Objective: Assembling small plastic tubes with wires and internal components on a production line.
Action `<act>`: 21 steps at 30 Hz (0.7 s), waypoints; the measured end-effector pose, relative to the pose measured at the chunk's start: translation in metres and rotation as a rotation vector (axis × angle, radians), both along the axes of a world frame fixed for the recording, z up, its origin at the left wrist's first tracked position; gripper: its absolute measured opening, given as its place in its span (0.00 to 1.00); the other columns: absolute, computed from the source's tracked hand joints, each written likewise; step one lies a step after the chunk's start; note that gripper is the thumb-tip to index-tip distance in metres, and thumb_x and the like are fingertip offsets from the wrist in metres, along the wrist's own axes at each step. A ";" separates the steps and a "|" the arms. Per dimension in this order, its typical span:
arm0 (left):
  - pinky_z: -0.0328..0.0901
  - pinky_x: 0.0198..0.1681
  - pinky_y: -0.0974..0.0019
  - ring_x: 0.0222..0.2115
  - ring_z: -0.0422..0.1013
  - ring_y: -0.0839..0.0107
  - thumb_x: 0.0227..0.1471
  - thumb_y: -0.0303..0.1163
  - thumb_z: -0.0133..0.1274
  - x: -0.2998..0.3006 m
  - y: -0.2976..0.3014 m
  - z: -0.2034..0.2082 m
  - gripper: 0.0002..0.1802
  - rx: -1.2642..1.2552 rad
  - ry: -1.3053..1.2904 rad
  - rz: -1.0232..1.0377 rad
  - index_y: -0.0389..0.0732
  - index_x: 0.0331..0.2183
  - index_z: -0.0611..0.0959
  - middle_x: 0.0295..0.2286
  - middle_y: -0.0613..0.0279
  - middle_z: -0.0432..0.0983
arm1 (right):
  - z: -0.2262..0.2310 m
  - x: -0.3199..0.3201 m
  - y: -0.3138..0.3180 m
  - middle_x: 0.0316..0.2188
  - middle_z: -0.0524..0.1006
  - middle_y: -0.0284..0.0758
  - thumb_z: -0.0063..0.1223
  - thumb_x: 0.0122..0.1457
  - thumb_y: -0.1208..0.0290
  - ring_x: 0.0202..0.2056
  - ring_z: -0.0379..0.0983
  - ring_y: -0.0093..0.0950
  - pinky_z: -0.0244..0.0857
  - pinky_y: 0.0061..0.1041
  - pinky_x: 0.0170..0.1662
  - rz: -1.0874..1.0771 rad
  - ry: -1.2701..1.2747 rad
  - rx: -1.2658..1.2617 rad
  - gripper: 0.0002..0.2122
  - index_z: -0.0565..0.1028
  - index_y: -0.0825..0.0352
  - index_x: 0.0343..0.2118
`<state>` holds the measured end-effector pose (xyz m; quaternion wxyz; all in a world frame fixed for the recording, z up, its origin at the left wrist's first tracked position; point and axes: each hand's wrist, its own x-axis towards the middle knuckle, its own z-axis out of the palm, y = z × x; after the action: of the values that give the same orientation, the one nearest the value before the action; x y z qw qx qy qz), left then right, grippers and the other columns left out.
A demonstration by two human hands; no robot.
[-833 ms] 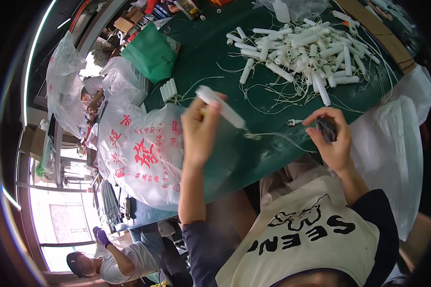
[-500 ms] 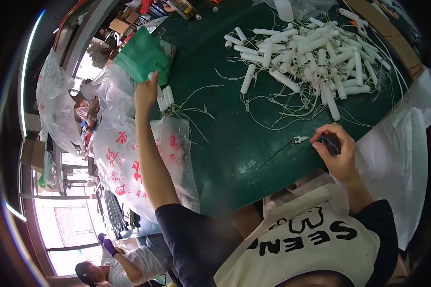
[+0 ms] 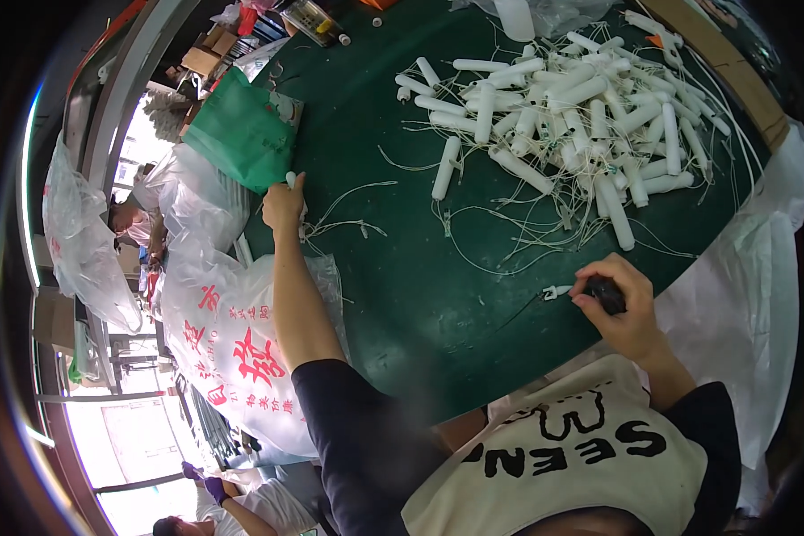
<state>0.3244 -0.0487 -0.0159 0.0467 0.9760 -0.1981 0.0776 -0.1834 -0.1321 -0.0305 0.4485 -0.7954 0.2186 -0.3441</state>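
My left hand [image 3: 283, 205] reaches far left to the edge of the green table [image 3: 402, 295], closed around a white tube [image 3: 291, 181] whose end shows above the fingers, next to loose white wires [image 3: 348, 223]. My right hand [image 3: 618, 299] rests at the table's near edge, gripping a small black tool [image 3: 606, 293] with a small white piece [image 3: 552, 292] at its tip. A large heap of white tubes with wires [image 3: 581, 125] lies at the far right of the table.
A green bag [image 3: 241, 129] lies at the table's left corner. White plastic bags with red print [image 3: 214, 330] hang below the left edge. White plastic sheeting [image 3: 750, 295] drapes at the right. Other people [image 3: 223, 500] work lower left. Boxes [image 3: 207, 61] stand beyond.
My left hand carried a white tube from the table's near middle out to the far left edge. My right hand stayed in place holding the black tool.
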 end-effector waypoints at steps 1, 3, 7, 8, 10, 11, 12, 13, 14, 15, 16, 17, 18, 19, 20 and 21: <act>0.65 0.40 0.54 0.38 0.71 0.50 0.39 0.64 0.49 0.002 0.002 -0.001 0.36 0.004 0.002 -0.001 0.38 0.31 0.81 0.34 0.45 0.75 | 0.001 0.000 0.000 0.24 0.72 0.35 0.56 0.44 0.82 0.25 0.70 0.24 0.62 0.18 0.29 0.011 0.003 0.014 0.12 0.70 0.69 0.33; 0.64 0.42 0.55 0.41 0.70 0.52 0.32 0.68 0.51 0.001 0.002 -0.001 0.42 -0.076 -0.068 0.029 0.36 0.34 0.80 0.37 0.50 0.74 | 0.001 0.001 -0.001 0.24 0.72 0.35 0.56 0.44 0.82 0.25 0.70 0.24 0.62 0.18 0.29 0.018 0.007 0.029 0.12 0.70 0.69 0.33; 0.63 0.43 0.59 0.42 0.70 0.56 0.24 0.72 0.52 0.002 0.003 0.013 0.51 0.124 -0.007 0.132 0.34 0.37 0.78 0.40 0.53 0.74 | -0.001 0.000 -0.002 0.24 0.72 0.35 0.55 0.44 0.82 0.25 0.70 0.24 0.63 0.18 0.28 0.018 -0.004 0.024 0.11 0.71 0.69 0.33; 0.63 0.43 0.60 0.42 0.70 0.58 0.23 0.73 0.53 0.003 0.004 0.016 0.52 0.179 0.123 0.159 0.34 0.38 0.78 0.40 0.54 0.74 | -0.001 0.000 -0.002 0.24 0.72 0.35 0.56 0.44 0.82 0.25 0.70 0.24 0.63 0.18 0.28 0.020 -0.006 0.043 0.11 0.71 0.69 0.33; 0.63 0.43 0.62 0.42 0.71 0.60 0.21 0.73 0.53 0.005 0.006 0.017 0.53 0.236 0.255 0.184 0.34 0.39 0.78 0.40 0.54 0.74 | -0.001 -0.001 -0.003 0.24 0.72 0.35 0.56 0.44 0.82 0.25 0.70 0.24 0.62 0.18 0.28 0.015 -0.010 0.043 0.11 0.71 0.69 0.33; 0.64 0.42 0.63 0.40 0.72 0.60 0.22 0.72 0.53 0.006 0.008 0.015 0.52 0.214 0.277 0.197 0.33 0.38 0.78 0.38 0.52 0.75 | -0.001 -0.001 -0.003 0.24 0.71 0.35 0.55 0.44 0.82 0.25 0.70 0.24 0.62 0.18 0.28 0.015 -0.016 0.040 0.11 0.71 0.69 0.33; 0.64 0.40 0.64 0.38 0.72 0.60 0.22 0.71 0.53 0.008 0.011 0.013 0.51 0.191 0.299 0.209 0.32 0.37 0.79 0.36 0.51 0.75 | -0.002 0.000 -0.003 0.24 0.71 0.35 0.55 0.44 0.82 0.25 0.70 0.24 0.62 0.18 0.28 0.015 -0.016 0.044 0.11 0.71 0.69 0.33; 0.64 0.40 0.64 0.38 0.72 0.60 0.22 0.71 0.53 0.010 0.014 0.011 0.51 0.194 0.299 0.209 0.32 0.37 0.79 0.36 0.51 0.75 | -0.002 0.000 -0.003 0.24 0.71 0.35 0.55 0.44 0.83 0.25 0.70 0.24 0.62 0.18 0.28 0.017 -0.022 0.040 0.11 0.71 0.69 0.33; 0.65 0.39 0.64 0.36 0.73 0.61 0.23 0.70 0.54 0.014 0.016 0.010 0.49 0.156 0.341 0.213 0.32 0.35 0.80 0.34 0.50 0.76 | -0.001 0.000 -0.003 0.23 0.71 0.35 0.55 0.43 0.83 0.25 0.70 0.24 0.62 0.18 0.27 0.015 -0.027 0.032 0.11 0.71 0.69 0.33; 0.65 0.37 0.65 0.34 0.74 0.62 0.23 0.68 0.54 0.018 0.017 0.009 0.48 0.118 0.383 0.217 0.31 0.33 0.81 0.32 0.50 0.77 | 0.000 -0.001 -0.003 0.23 0.71 0.35 0.55 0.43 0.83 0.25 0.70 0.24 0.62 0.18 0.27 0.011 -0.026 0.031 0.11 0.71 0.69 0.33; 0.65 0.37 0.65 0.34 0.74 0.62 0.23 0.68 0.54 0.024 0.019 0.004 0.48 0.118 0.384 0.214 0.31 0.33 0.81 0.32 0.50 0.77 | 0.001 -0.002 -0.003 0.23 0.71 0.35 0.55 0.43 0.83 0.25 0.69 0.24 0.62 0.18 0.27 0.018 -0.029 0.021 0.11 0.71 0.69 0.33; 0.65 0.36 0.65 0.34 0.74 0.62 0.23 0.66 0.55 0.034 0.024 -0.003 0.46 0.079 0.344 0.213 0.30 0.32 0.81 0.31 0.49 0.77 | 0.002 -0.002 -0.002 0.23 0.71 0.35 0.55 0.43 0.83 0.25 0.69 0.24 0.62 0.18 0.27 0.028 -0.036 0.011 0.11 0.71 0.69 0.32; 0.65 0.35 0.65 0.33 0.74 0.63 0.23 0.65 0.56 0.037 0.025 -0.006 0.45 0.040 0.306 0.210 0.29 0.31 0.81 0.30 0.48 0.77 | 0.002 -0.002 -0.002 0.23 0.71 0.35 0.55 0.43 0.83 0.25 0.69 0.24 0.62 0.18 0.27 0.025 -0.037 0.011 0.11 0.71 0.69 0.32; 0.65 0.35 0.65 0.33 0.74 0.63 0.23 0.65 0.56 0.041 0.026 -0.008 0.45 0.040 0.304 0.208 0.29 0.31 0.81 0.30 0.48 0.77 | 0.002 -0.002 -0.002 0.23 0.71 0.35 0.55 0.43 0.83 0.25 0.69 0.24 0.62 0.18 0.27 0.030 -0.042 0.010 0.11 0.71 0.69 0.32; 0.65 0.36 0.64 0.33 0.74 0.62 0.23 0.63 0.56 0.040 0.025 -0.009 0.44 0.019 0.323 0.189 0.29 0.31 0.81 0.30 0.48 0.77 | 0.001 -0.003 -0.002 0.23 0.72 0.35 0.55 0.43 0.83 0.25 0.69 0.24 0.62 0.18 0.27 0.033 -0.045 0.011 0.11 0.71 0.69 0.32; 0.65 0.36 0.64 0.33 0.74 0.62 0.23 0.62 0.57 0.039 0.025 -0.009 0.43 -0.002 0.342 0.170 0.28 0.31 0.81 0.31 0.48 0.77 | 0.001 -0.004 -0.002 0.23 0.72 0.35 0.55 0.43 0.83 0.25 0.69 0.24 0.62 0.18 0.27 0.029 -0.045 0.011 0.11 0.71 0.69 0.32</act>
<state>0.3633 -0.0240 -0.0250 0.0741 0.9881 -0.1041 -0.0856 -0.1870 -0.1344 -0.0296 0.4628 -0.7880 0.1988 -0.3541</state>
